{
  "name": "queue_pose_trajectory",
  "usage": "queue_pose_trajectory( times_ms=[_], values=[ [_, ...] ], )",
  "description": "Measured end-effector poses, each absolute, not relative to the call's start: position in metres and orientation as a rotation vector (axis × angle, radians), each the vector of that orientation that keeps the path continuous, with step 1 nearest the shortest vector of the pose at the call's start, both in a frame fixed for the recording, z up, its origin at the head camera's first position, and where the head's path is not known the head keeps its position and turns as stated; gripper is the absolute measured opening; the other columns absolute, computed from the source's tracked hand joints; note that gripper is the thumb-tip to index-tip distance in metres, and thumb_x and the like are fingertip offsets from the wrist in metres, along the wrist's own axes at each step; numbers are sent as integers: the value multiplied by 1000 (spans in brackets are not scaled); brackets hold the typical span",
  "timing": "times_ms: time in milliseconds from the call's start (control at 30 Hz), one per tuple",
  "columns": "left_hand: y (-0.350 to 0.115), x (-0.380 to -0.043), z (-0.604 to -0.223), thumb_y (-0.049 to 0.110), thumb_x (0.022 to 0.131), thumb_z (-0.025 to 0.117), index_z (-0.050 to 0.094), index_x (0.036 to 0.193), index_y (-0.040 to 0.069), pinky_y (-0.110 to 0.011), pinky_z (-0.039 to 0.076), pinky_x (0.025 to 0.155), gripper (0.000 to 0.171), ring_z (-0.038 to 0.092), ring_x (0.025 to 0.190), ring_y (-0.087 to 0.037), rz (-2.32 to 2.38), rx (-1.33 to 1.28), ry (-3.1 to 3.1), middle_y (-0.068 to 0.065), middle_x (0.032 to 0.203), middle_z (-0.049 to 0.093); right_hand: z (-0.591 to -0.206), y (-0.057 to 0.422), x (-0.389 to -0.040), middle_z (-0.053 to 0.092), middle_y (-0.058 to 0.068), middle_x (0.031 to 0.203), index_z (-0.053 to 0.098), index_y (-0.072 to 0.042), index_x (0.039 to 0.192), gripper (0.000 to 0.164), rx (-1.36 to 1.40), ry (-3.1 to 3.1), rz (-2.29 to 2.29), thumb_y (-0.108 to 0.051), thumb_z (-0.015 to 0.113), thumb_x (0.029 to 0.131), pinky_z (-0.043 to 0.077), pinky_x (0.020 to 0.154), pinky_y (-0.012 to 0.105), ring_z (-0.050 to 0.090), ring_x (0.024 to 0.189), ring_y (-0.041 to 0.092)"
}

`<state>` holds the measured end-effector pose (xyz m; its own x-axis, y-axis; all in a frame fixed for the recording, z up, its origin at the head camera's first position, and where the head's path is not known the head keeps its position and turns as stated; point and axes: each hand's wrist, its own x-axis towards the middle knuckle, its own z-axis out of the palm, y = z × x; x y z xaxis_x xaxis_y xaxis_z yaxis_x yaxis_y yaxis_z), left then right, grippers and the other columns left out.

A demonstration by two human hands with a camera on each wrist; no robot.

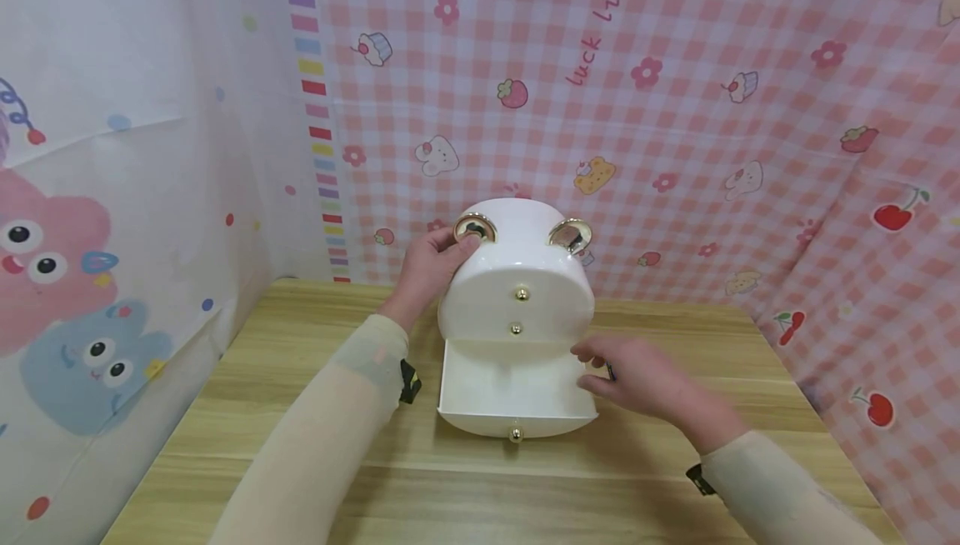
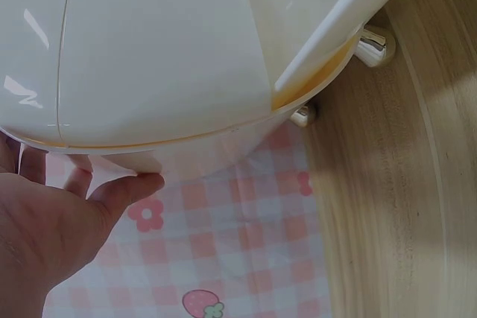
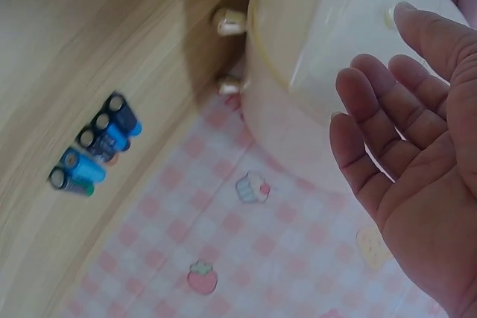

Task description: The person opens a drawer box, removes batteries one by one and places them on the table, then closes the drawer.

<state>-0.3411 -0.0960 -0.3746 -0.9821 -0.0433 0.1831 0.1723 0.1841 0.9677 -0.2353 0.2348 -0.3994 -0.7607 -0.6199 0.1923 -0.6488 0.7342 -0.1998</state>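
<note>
A glossy white drawer box (image 1: pixel 516 266) with two gold rings on its upper part stands on the table. Its lowest drawer (image 1: pixel 517 378) is pulled out, showing a bare white inside and a gold knob on the front. My left hand (image 1: pixel 435 266) holds the upper left side of the box, thumb over the left gold ring (image 1: pixel 476 227); its other fingers are partly hidden. Beside the drawer's right edge hovers my right hand (image 1: pixel 633 374), fingers loosely bent and holding nothing. The right wrist view shows its palm and spread fingertips in front of the white box (image 3: pixel 276 102).
Several batteries (image 3: pixel 93 143) stand in a row on the wooden table (image 1: pixel 300 362), visible in the right wrist view. A pink checked cloth (image 1: pixel 487 53) hangs right behind the box, and a white printed cloth (image 1: pixel 150 153) hangs at the left.
</note>
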Motion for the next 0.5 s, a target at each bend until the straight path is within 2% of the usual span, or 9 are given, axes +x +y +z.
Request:
queue_pose_trajectory(
  times_ms=[200, 500],
  values=[
    [-95, -342, -375, 39, 99, 79, 79, 127, 11, -21, 57, 76, 40, 67, 85, -8, -1925, -113, -2275, -13, 116, 78, -401, 215, -235, 79, 2, 114, 73, -9, 124, 34, 1082, -2882, 366, -23, 83, 94, 61, 86, 40, 74, 99, 21],
    [-96, -341, -376, 39, 98, 79, 79, 127, 11, -21, 57, 75, 40, 68, 85, -7, -1927, -124, -2272, -13, 117, 78, -409, 197, -237, 79, 2, 115, 74, -10, 122, 32, 1176, -2892, 386, -22, 84, 94, 62, 86, 38, 75, 99, 20]
  ],
)
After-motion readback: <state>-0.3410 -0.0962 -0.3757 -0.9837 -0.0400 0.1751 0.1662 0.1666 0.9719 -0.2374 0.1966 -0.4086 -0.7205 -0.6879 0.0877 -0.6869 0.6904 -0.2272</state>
